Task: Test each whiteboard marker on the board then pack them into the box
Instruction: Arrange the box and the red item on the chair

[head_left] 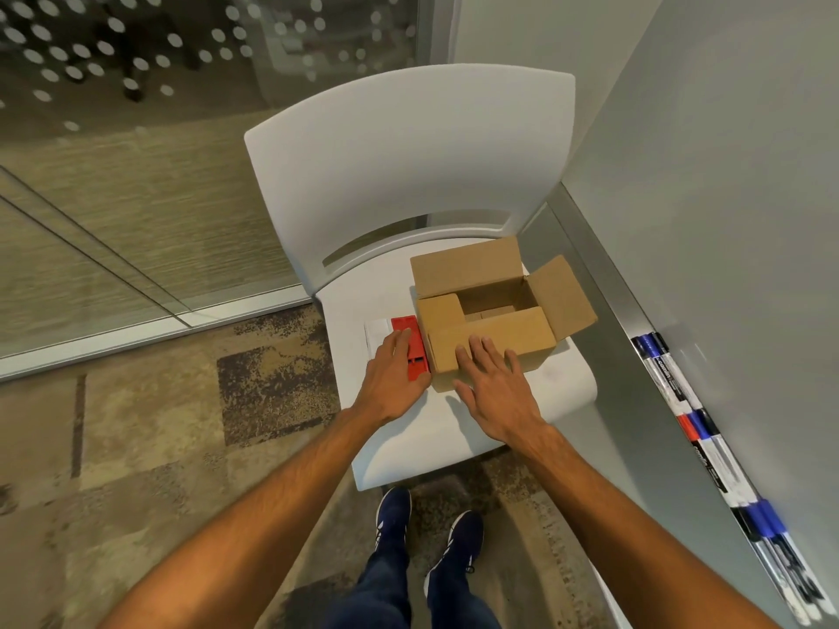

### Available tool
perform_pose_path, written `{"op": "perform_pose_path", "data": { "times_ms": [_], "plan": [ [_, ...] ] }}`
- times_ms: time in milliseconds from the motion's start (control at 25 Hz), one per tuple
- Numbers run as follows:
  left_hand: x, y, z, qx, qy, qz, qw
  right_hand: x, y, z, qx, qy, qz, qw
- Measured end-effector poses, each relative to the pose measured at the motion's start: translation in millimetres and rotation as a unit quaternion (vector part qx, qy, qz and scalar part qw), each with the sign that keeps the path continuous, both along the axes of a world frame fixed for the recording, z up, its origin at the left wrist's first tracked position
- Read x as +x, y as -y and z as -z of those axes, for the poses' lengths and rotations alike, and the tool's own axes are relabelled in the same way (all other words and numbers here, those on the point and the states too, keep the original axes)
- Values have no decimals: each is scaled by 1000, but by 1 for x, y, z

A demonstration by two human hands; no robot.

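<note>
Box [495,320] on chair seat [558,383], flaps partly open; right hand [492,388] spread flat on near flap, left hand [392,379] spread on red holder [411,351]; markers [708,451] in board tray at right look light, slick — grip mid-barrel.

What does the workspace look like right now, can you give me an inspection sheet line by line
Surface: white chair seat serves as the work surface.
Job's things: cardboard box on the seat, flaps open, no markers seen inside; markers lie in a row on the whiteboard tray to the right.
Clutter: red plastic piece beside the box, over a white sheet.
Grippers: left hand flat on the red piece; right hand open against the box's near side; neither holds anything.
Cables: nothing seen.
Surroundings: whiteboard at right, glass wall at left, patterned carpet, the person's blue shoes below.
</note>
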State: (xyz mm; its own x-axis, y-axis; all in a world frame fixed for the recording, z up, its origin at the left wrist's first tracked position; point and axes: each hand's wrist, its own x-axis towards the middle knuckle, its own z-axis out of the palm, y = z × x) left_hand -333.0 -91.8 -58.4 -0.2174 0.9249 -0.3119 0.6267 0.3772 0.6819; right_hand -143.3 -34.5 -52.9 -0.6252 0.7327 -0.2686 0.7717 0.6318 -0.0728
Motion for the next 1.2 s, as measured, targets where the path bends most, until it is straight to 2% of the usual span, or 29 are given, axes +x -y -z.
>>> {"op": "perform_pose_path", "data": {
  "times_ms": [200, 320, 400, 480, 600, 720, 840, 1080, 1200],
  "plan": [
    [-22, 13, 3, 8, 13, -44, 999, -10, 0, -4, 76, -61, 16, 995],
    [-41, 15, 9, -3, -13, -51, 999, -28, 6, -14, 122, -144, 21, 982],
    [-54, 13, 14, -3, -15, -58, 998, -46, 14, -21, 122, -209, 10, 970],
    [-67, 9, 21, -8, -24, -60, 998, -67, 24, -22, 80, -253, 19, 964],
    [-84, 2, 36, -19, -37, -42, 998, -93, 39, -4, -34, -284, 100, 953],
    [-96, -10, 52, -38, -62, -5, 997, -110, 52, 33, -63, -339, 165, 924],
    [-104, -27, 64, -56, -67, 25, 996, -125, 55, 52, -75, -296, 250, 919],
    [-114, -49, 84, -88, -60, 41, 993, -152, 45, 72, -9, -188, 263, 946],
    [-113, -59, 85, -86, -63, 25, 994, -160, 39, 78, -24, -172, 292, 941]
  ]
}}
